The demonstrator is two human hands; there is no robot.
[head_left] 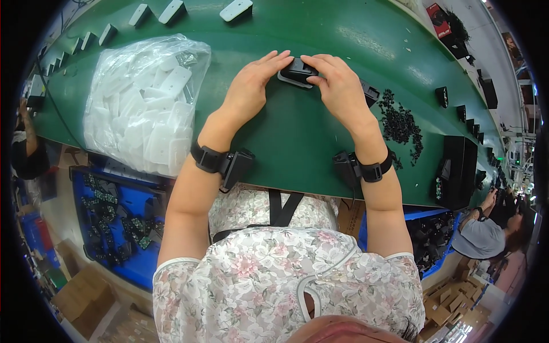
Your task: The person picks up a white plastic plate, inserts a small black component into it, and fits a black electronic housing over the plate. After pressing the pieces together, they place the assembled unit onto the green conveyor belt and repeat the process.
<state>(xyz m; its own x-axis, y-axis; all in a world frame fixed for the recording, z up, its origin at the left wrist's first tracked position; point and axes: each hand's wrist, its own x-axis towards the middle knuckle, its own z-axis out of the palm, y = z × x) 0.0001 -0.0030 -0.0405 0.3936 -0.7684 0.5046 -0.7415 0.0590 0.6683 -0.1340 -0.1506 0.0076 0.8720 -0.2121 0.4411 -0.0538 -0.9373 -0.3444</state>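
Observation:
A small black plastic housing with a white plate under it sits on the green table, between my two hands. My left hand grips its left side, the long fingers laid against the upper edge. On the other side my right hand has its fingers over the top right corner and the thumb at the near right side. Just past my right hand lies another black part, partly covered by the hand. Beside it is a scatter of small black pieces.
A clear bag of white plates lies left. White-topped units line the far edge; black parts line the right. A black box stands at the right edge. Blue bins sit below. Another person is at right.

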